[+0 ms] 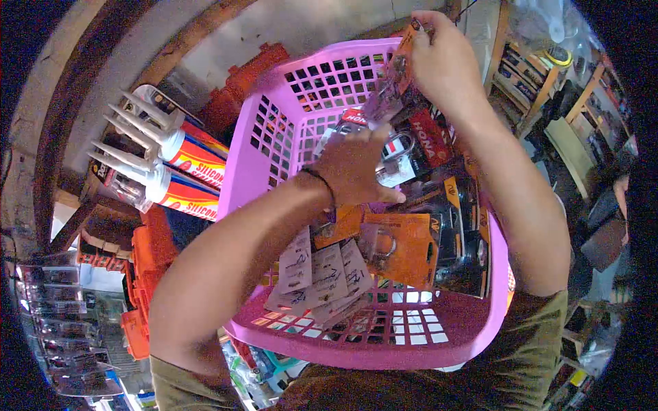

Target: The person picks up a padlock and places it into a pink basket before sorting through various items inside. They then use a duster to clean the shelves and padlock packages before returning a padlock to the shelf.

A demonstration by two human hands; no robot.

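Note:
A pink plastic basket [363, 353] with grid walls holds several carded packs. My right hand [449, 68], at its far right rim, is closed on the top of an orange-carded blister pack [399, 65] that hangs down into the basket. Over the middle of the basket, my left hand [349, 164] has its thumb and fingers apart, with nothing visibly gripped. Near its fingertips lies a packaged padlock [396, 147], beside a red and black card [430, 140] lettered "HONA". Closer to me are an orange blister pack [401, 250], black-and-orange packs [456, 233] and fanned white packets [327, 277].
Silicone tubes [195, 168] with white nozzles stick out left of the basket. Orange plastic cases [147, 274] stand at the left, and a red case [240, 79] sits behind. A clear compartment organizer [58, 308] is at far left. Wooden shelves [528, 75] with goods line the right.

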